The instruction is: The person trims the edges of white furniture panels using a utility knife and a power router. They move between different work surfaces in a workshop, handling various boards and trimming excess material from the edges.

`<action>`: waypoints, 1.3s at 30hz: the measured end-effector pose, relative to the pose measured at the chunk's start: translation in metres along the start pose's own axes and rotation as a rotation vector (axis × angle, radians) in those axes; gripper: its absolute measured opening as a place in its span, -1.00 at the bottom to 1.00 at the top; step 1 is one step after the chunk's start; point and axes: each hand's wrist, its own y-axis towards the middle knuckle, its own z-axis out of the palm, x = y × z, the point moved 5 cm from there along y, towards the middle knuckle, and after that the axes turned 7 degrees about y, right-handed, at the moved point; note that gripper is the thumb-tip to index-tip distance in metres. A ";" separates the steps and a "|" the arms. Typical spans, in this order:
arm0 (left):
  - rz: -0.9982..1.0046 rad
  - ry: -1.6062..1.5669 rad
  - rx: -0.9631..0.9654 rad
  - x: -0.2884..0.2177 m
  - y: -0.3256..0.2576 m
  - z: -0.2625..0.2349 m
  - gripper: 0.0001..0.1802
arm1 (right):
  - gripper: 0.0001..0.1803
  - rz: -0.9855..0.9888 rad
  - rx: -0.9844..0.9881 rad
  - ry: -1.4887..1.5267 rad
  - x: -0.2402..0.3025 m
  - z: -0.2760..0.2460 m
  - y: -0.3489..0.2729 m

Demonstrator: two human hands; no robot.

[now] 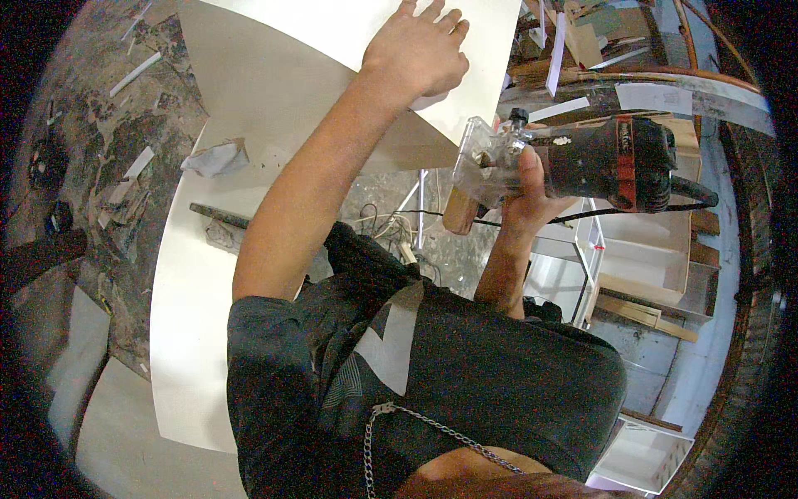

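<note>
My left hand (pixel 420 50) lies with fingers spread on a white board (pixel 332 25) at the top of the view. My right hand (pixel 529 195) is wrapped round a trim router (pixel 590 162), tilted onto its side, with its black and red motor end to the right. The router's clear plastic base (pixel 474 154) points left, close to the edge of the board. Below that base shows a small wooden piece (pixel 460 212); whether it is fixed to the router I cannot tell. The cutting bit is not clearly visible.
A crumpled pale scrap (pixel 218 158) and a dark bar (pixel 218 214) lie on the panels at left. Cables (pixel 378 218) run over the floor. Offcuts (pixel 133 75) litter the floor at left. White box-like cabinets (pixel 644 258) stand at right.
</note>
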 end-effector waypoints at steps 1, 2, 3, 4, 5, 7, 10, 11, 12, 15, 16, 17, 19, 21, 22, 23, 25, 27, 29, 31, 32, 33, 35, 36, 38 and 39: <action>0.003 -0.002 0.000 -0.001 -0.001 -0.005 -0.38 | -0.46 -0.027 -0.012 -0.016 -0.001 -0.001 0.001; 0.040 0.034 0.026 -0.004 -0.001 -0.009 -0.39 | -0.46 -0.027 -0.014 -0.019 -0.002 0.000 0.002; 0.071 0.072 0.052 -0.005 -0.002 -0.012 -0.39 | -0.48 -0.034 -0.024 0.043 -0.001 0.002 0.004; 0.069 0.073 0.051 -0.005 -0.002 -0.011 -0.39 | -0.50 -0.041 -0.034 0.105 -0.001 0.003 0.005; 0.063 0.062 0.029 -0.005 -0.003 -0.011 -0.40 | -0.50 -0.042 -0.032 0.107 -0.001 0.002 0.006; 0.057 0.052 0.008 -0.005 -0.004 -0.014 -0.40 | -0.51 -0.030 -0.025 0.052 -0.004 0.000 0.007; 0.074 0.076 0.032 -0.007 -0.004 -0.012 -0.40 | -0.53 -0.017 -0.053 0.059 -0.003 0.001 0.007; 0.051 0.056 0.001 -0.007 -0.003 -0.009 -0.40 | -0.53 -0.015 -0.064 0.067 -0.002 0.002 0.007; 0.025 0.037 -0.029 -0.006 -0.003 -0.010 -0.40 | -0.53 -0.007 -0.069 0.071 0.000 0.003 0.008; 0.020 0.050 0.016 -0.007 -0.003 -0.008 -0.39 | -0.52 -0.032 -0.051 0.063 -0.003 0.002 0.012; 0.020 0.052 0.016 -0.006 -0.003 -0.005 -0.39 | -0.51 -0.065 -0.029 0.048 -0.003 0.002 0.014; 0.016 0.040 -0.036 -0.006 -0.003 -0.004 -0.41 | -0.51 -0.065 -0.029 0.050 -0.002 0.001 0.016; 0.004 0.035 -0.085 -0.006 -0.004 -0.005 -0.42 | -0.49 -0.023 0.039 -0.024 -0.001 0.005 0.020; -0.053 0.173 0.063 -0.008 -0.001 0.001 -0.38 | -0.48 -0.047 0.070 -0.096 -0.003 0.004 0.026; -0.052 0.175 0.063 -0.009 -0.002 0.001 -0.38 | -0.49 -0.065 0.073 -0.121 -0.004 0.005 0.028; -0.050 0.179 0.061 -0.011 -0.002 -0.001 -0.38 | -0.49 -0.084 0.076 -0.145 -0.005 0.006 0.029; -0.049 0.187 0.060 -0.013 -0.005 -0.002 -0.38 | -0.47 -0.052 -0.038 -0.043 -0.010 0.004 0.031; -0.064 0.175 0.053 -0.013 -0.007 -0.003 -0.37 | -0.46 -0.027 -0.068 -0.003 -0.011 0.005 0.033; -0.070 0.163 0.058 -0.013 -0.010 -0.003 -0.38 | -0.47 -0.011 -0.060 0.006 -0.010 0.011 0.037; -0.071 0.151 0.062 -0.013 -0.012 -0.004 -0.38 | -0.50 -0.044 -0.095 0.035 -0.007 0.015 0.040; -0.069 0.141 0.052 -0.013 -0.013 -0.004 -0.38 | -0.50 -0.042 -0.098 0.038 -0.008 0.016 0.042; -0.069 0.132 0.043 -0.013 -0.015 -0.005 -0.39 | -0.49 -0.039 -0.095 0.031 -0.009 0.017 0.045; -0.067 0.122 0.030 -0.011 -0.019 -0.005 -0.39 | -0.48 -0.032 -0.092 0.029 -0.020 0.015 0.051; -0.059 0.105 0.013 -0.012 -0.020 -0.007 -0.40 | -0.44 -0.052 -0.096 0.012 -0.029 0.011 0.056; -0.055 0.108 0.022 -0.014 -0.023 -0.010 -0.39 | -0.39 -0.070 -0.105 -0.003 -0.042 0.004 0.059; -0.058 0.109 0.028 -0.013 -0.025 -0.012 -0.39 | -0.50 -0.048 -0.054 0.011 -0.040 0.009 0.062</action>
